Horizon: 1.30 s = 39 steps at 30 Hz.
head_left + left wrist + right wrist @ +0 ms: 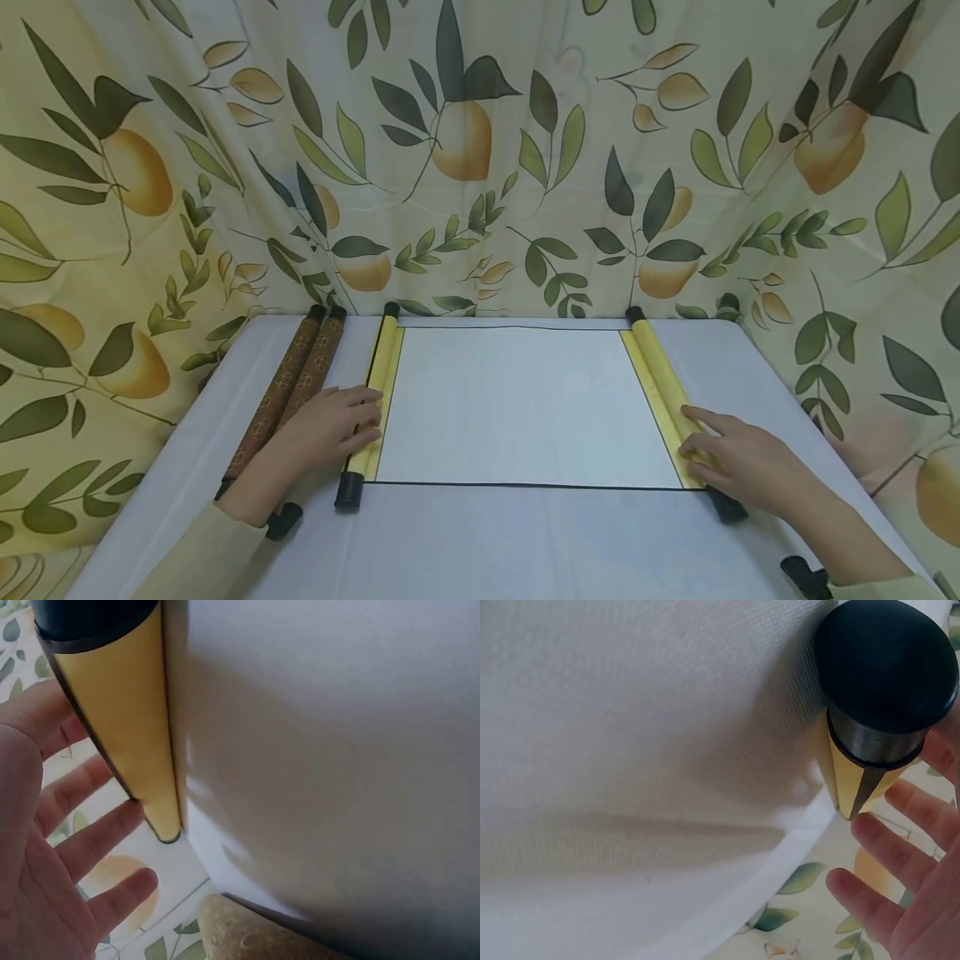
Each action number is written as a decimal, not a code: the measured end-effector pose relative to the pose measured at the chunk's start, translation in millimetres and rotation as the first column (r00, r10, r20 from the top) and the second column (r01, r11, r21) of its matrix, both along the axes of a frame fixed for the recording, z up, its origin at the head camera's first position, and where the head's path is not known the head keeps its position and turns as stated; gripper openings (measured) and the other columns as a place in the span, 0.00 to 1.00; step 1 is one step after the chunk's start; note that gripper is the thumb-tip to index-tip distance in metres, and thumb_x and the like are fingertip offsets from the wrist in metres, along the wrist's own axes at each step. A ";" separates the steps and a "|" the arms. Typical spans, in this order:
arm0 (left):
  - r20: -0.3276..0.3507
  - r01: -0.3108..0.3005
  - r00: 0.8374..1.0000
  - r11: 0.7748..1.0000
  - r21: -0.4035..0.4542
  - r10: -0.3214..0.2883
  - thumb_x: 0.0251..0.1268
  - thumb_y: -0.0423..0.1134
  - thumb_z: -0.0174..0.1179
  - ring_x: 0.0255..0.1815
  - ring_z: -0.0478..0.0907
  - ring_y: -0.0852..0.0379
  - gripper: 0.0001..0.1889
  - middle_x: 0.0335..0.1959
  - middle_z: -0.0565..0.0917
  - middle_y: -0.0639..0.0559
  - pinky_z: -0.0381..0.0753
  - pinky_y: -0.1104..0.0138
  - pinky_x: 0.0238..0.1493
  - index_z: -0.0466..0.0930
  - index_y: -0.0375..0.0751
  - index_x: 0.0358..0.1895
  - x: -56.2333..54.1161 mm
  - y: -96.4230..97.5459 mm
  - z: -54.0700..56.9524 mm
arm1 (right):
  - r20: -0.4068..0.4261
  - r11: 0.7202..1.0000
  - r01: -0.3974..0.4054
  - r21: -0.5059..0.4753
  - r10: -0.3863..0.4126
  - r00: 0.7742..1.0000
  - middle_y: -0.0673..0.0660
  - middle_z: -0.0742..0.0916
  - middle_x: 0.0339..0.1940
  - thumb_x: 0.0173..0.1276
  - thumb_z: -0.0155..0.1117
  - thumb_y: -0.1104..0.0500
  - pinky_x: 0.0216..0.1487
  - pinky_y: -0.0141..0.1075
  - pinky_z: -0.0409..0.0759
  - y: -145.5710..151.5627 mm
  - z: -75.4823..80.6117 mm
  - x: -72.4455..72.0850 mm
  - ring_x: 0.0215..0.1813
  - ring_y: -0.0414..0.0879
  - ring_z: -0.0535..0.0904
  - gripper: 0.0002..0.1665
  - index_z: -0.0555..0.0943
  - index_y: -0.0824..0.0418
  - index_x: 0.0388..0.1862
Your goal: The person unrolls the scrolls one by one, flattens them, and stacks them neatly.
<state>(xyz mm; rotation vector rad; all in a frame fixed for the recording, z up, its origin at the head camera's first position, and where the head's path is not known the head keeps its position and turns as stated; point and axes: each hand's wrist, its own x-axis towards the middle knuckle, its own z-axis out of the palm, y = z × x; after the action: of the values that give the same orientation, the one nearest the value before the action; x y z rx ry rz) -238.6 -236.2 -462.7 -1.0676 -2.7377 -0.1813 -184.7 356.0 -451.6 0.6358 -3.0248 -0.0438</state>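
A scroll (517, 400) lies unrolled, its blank white sheet between two yellow rollers with black end caps. My left hand (333, 429) rests at the left yellow roller (378, 375), with fingertips on its near half. In the left wrist view the fingers (101, 832) are spread and fairly straight along the roller's side. My right hand (742, 458) touches the right yellow roller (663, 371) from its outer side. The right wrist view shows its fingers (892, 847) extended and apart beside the black end cap (885, 667).
Two brown patterned rolled scrolls (277, 392) lie side by side at the left, partly under my left forearm. All this is on a white table (525, 542). A curtain (480, 233) printed with leaves and fruit hangs behind and around it. Small black items (806, 577) sit beside both wrists.
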 end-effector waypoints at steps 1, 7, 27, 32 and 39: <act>-0.001 -0.016 1.000 1.000 -0.005 0.016 0.67 0.48 0.65 0.58 0.80 0.45 0.05 0.58 0.82 0.46 0.77 0.44 0.57 0.83 0.54 0.37 -0.3 -1.5 -0.7 | 0.002 1.000 0.002 -0.005 -0.002 1.000 0.63 0.77 0.68 0.58 0.74 0.44 0.51 0.59 0.80 -0.1 0.0 0.2 0.60 0.65 0.78 0.09 0.87 0.38 0.39; -0.003 -0.064 0.998 0.998 -0.023 0.064 0.68 0.48 0.64 0.51 0.83 0.48 0.07 0.57 0.81 0.48 0.78 0.43 0.55 0.83 0.53 0.43 -1.9 -10.3 -5.9 | 0.007 0.999 0.024 -0.023 -0.023 1.000 0.64 0.76 0.69 0.59 0.74 0.43 0.52 0.61 0.78 -1.4 0.9 1.9 0.62 0.66 0.76 0.10 0.87 0.38 0.39; -0.039 -0.189 0.980 0.970 0.151 0.197 0.65 0.45 0.67 0.50 0.82 0.42 0.16 0.56 0.82 0.44 0.82 0.48 0.45 0.84 0.49 0.54 23.9 -76.9 15.8 | 0.043 0.990 -0.120 -0.080 0.123 0.991 0.60 0.78 0.68 0.67 0.68 0.45 0.58 0.61 0.76 -70.5 35.4 -30.6 0.66 0.63 0.75 0.16 0.87 0.45 0.52; 0.115 -0.306 0.950 0.942 0.139 0.291 0.73 0.44 0.58 0.55 0.80 0.37 0.16 0.58 0.79 0.39 0.79 0.43 0.50 0.80 0.45 0.59 26.9 -103.2 20.4 | 0.102 0.951 -0.282 -0.129 0.296 0.950 0.57 0.80 0.66 0.73 0.61 0.46 0.61 0.56 0.77 -127.4 47.6 -55.6 0.67 0.58 0.76 0.15 0.86 0.47 0.54; 0.215 -0.323 0.936 0.921 0.219 0.277 0.71 0.27 0.55 0.54 0.81 0.38 0.16 0.55 0.83 0.38 0.80 0.49 0.49 0.81 0.40 0.58 18.9 -133.0 9.4 | 0.250 0.794 -0.376 -0.478 0.533 0.808 0.52 0.83 0.62 0.78 0.54 0.49 0.62 0.45 0.78 -238.9 37.4 -92.2 0.63 0.48 0.78 0.17 0.83 0.52 0.58</act>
<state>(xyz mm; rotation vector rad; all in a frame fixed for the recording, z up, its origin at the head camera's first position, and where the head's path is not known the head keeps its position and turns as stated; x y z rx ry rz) -219.7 -369.2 -453.3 -0.5778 -2.8913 -0.5854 -276.9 117.1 -414.2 1.4533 -2.9381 0.7986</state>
